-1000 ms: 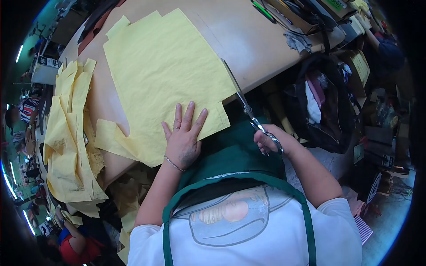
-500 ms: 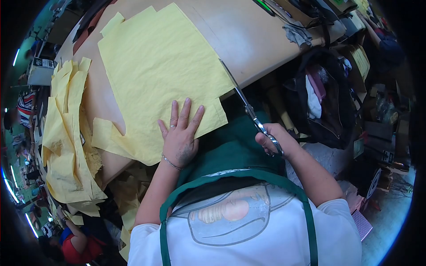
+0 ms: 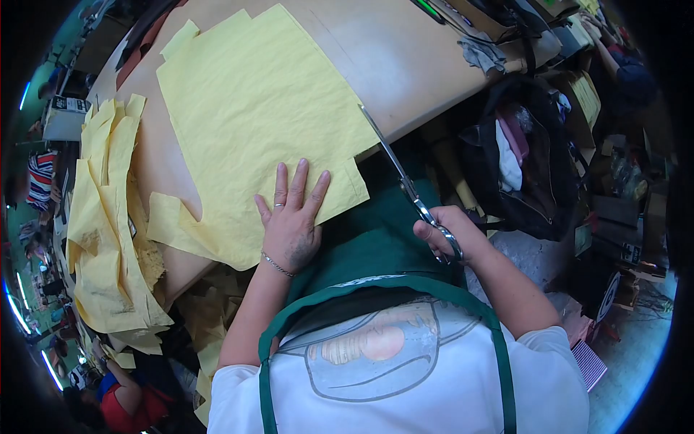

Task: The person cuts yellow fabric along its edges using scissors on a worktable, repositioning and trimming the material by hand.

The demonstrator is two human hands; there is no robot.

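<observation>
A large yellow sheet [image 3: 253,101] with notched corners lies on the table and hangs slightly over its near edge. My left hand [image 3: 293,217] presses flat on the sheet's near part, fingers spread, a ring on one finger. Long metal scissors [image 3: 407,184] are gripped in my right hand [image 3: 452,235], thumb and fingers around the handles. Their blades look closed or nearly so and point up and left, with the tip at the sheet's right edge. Whether the tip touches the sheet I cannot tell.
Crumpled yellow sheets [image 3: 108,224] are heaped on the left. A dark open bag [image 3: 531,166] hangs right of the table [image 3: 383,58]. A grey cloth [image 3: 482,53] and a green pen [image 3: 428,9] lie at the far right. Another person in red [image 3: 126,398] is at lower left.
The scissors' tip has dropped slightly toward me along the sheet's right edge. My left hand stays flat in nearly the same place on the sheet.
</observation>
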